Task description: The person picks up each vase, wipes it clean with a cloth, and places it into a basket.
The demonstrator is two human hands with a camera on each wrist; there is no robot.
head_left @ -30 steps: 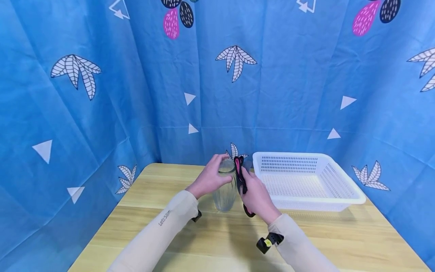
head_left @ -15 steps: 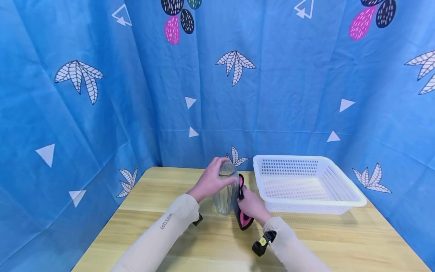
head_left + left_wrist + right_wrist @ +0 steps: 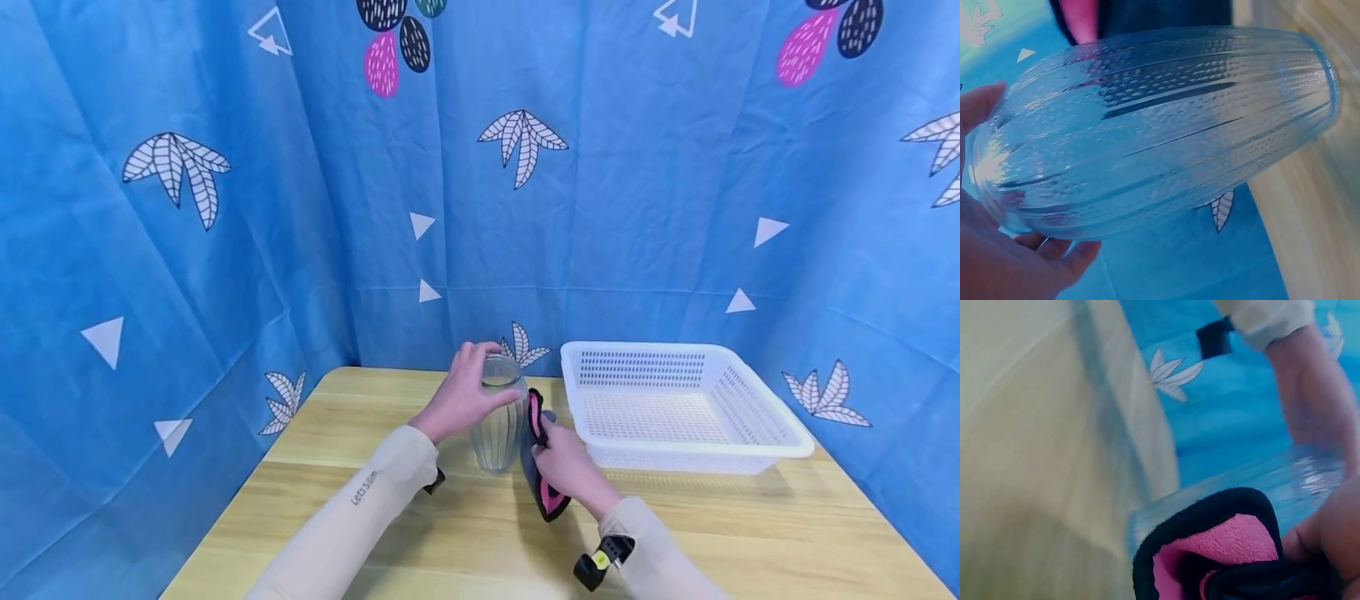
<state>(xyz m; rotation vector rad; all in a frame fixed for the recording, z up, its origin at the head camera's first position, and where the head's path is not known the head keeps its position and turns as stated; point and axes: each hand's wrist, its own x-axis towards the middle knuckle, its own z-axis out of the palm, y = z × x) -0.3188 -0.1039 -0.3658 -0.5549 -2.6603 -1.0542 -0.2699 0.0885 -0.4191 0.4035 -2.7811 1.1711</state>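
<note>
The left hand (image 3: 465,398) is holding the clear glass vase (image 3: 495,442) near its rim, with fingers curling around it; the vase is standing upright on the surface (image 3: 750,542). The right hand (image 3: 564,460) is pinching the pink, black-edged cloth (image 3: 552,502) between its fingers, just beside the vase. The white basket (image 3: 686,449) is sitting near, to the right.

Walls: blue cloth (image 3: 645,217) hangs behind and along both sides, with upright folds and one faint level crease across the back.
Print: white leaves (image 3: 527,137) outlined in dark, pale triangles (image 3: 422,225), and pink (image 3: 804,52), black and green drops along the top.
Table: pale wood-grain top (image 3: 337,417), far left corner rounded, far edge near the cloth.
Light: bright, with soft shadows on the wood.
</note>
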